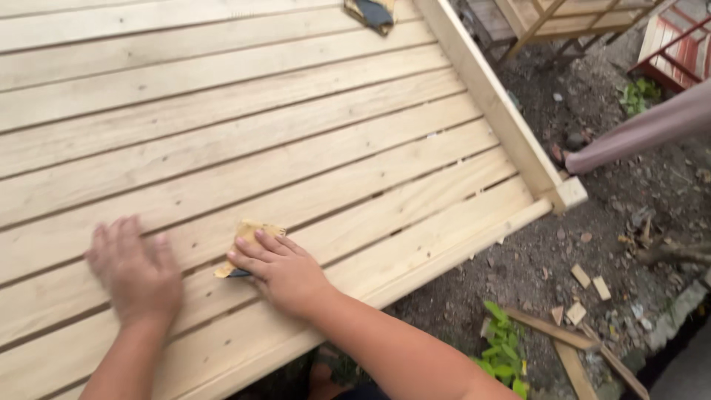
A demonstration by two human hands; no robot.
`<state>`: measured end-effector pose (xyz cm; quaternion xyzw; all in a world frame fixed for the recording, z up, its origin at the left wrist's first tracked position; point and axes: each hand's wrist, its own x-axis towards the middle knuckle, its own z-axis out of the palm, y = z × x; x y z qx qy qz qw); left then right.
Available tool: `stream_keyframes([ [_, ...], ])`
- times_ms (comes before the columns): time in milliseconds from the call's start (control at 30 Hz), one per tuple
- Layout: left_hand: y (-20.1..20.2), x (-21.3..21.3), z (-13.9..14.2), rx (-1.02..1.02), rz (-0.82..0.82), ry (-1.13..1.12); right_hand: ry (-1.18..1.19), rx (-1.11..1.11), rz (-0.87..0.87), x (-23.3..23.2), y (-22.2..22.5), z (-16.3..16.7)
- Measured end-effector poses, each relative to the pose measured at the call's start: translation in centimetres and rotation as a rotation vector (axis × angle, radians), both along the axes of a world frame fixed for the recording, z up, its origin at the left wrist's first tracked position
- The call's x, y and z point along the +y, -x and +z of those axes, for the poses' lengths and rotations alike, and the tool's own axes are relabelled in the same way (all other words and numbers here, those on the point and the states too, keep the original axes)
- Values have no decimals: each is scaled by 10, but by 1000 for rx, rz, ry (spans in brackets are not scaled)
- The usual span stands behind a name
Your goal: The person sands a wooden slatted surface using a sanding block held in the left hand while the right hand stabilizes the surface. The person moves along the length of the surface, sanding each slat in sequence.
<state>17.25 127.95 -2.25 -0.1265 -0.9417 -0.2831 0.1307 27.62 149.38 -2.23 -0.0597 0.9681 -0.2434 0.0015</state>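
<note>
Both forearms are being stretched forward from the bottom edge of the view onto a pale slatted wooden panel (311, 141). A piece of sandpaper (248, 241) is being pressed flat against one slat by the right hand (285, 270); its fingers (255, 252) are being held together and laid over the sheet rather than curled round it. The sandpaper is being shown as a small, crumpled, tan sheet with a darker underside peeking out at its lower corner, lying near the panel's lower edge. The left hand (137, 270) is being rested palm down on the bare slats just beside it, fingers slightly spread, nothing being gripped.

The panel is being seen as long planks of light, knotty wood with narrow gaps between them, framed by a thicker rail (492, 100) along the right side. A second dark-and-tan scrap (370, 12) is lying at the panel's far edge. Beyond the rail, bare dirt ground (592, 244) is being littered with wood offcuts (585, 278) and green weeds (503, 348). A slatted wooden frame (563, 18) is standing at the upper right.
</note>
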Motion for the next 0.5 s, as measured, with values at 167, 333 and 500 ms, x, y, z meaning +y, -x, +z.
stream_keyframes([
  [167, -1, 9, 0, -38, 60, 55, 604, -69, -619, 146, -2, 13],
  [333, 0, 22, 4, -13, 120, 182, -179, 238, -598, 243, 12, 24],
  [500, -1, 23, 9, -48, 130, 169, 15, 311, -253, 97, 38, -4],
])
